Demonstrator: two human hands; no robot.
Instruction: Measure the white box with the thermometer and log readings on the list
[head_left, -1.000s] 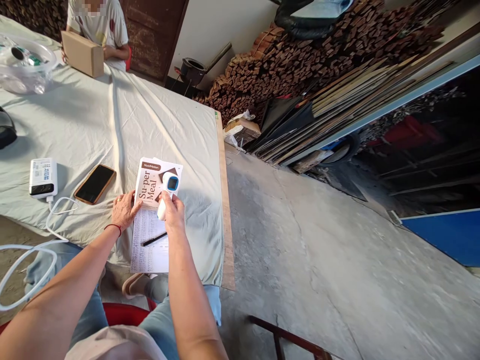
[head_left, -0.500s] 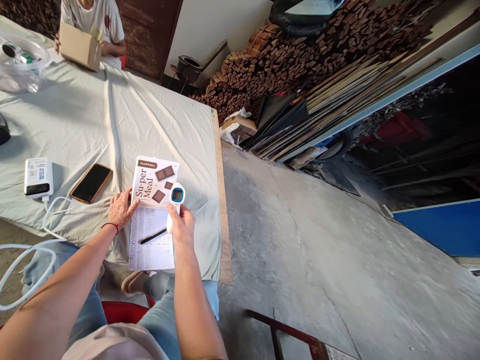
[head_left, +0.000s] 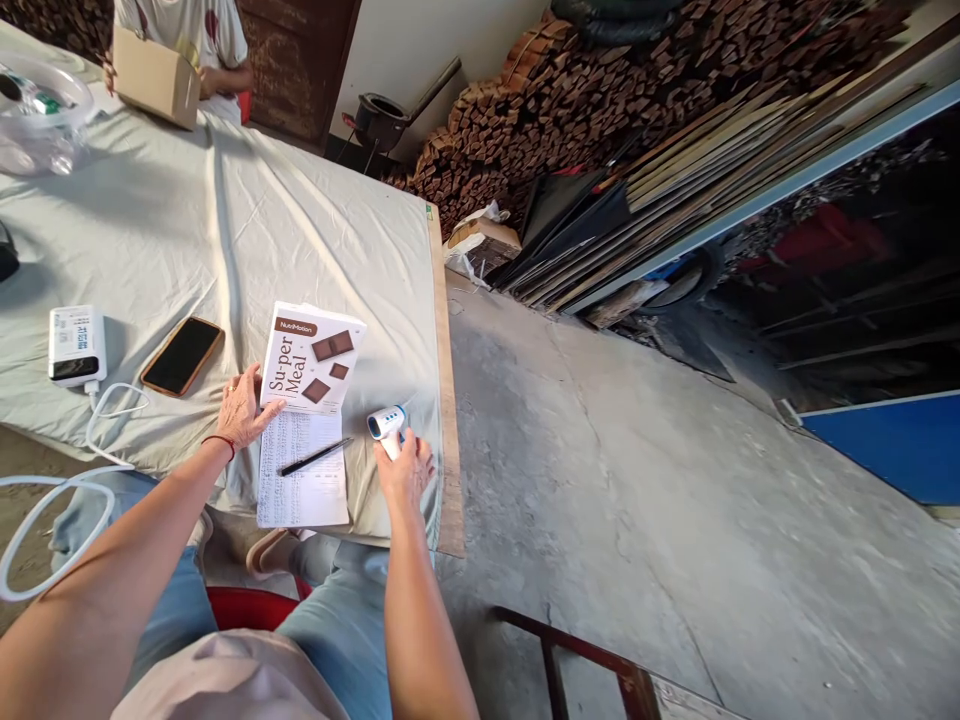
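Note:
My left hand (head_left: 244,408) grips the lower left edge of a white booklet (head_left: 330,385) printed "NutriMotion Su-per Meal", its thumb on the front. Below the booklet lies a page full of handwriting (head_left: 300,505), with a black pen (head_left: 315,457) slantwise across it. My right hand (head_left: 406,475) is closed around the handle of a white and blue infrared thermometer (head_left: 386,422), just right of the page and low over the tablecloth. The thermometer's head is tipped over, so its screen faces left.
Left of the booklet lie a phone (head_left: 182,356) and a white power bank (head_left: 77,345) with a white cable (head_left: 90,480). A plastic tub (head_left: 45,125) stands at the far left. Across the table (head_left: 172,230), another person holds a cardboard box (head_left: 156,78). The table's right edge (head_left: 450,430) borders the floor.
My right hand has carried the thermometer right, off the booklet and page, and turned it on its side. The pen now shows fully. My left hand stays at the booklet.

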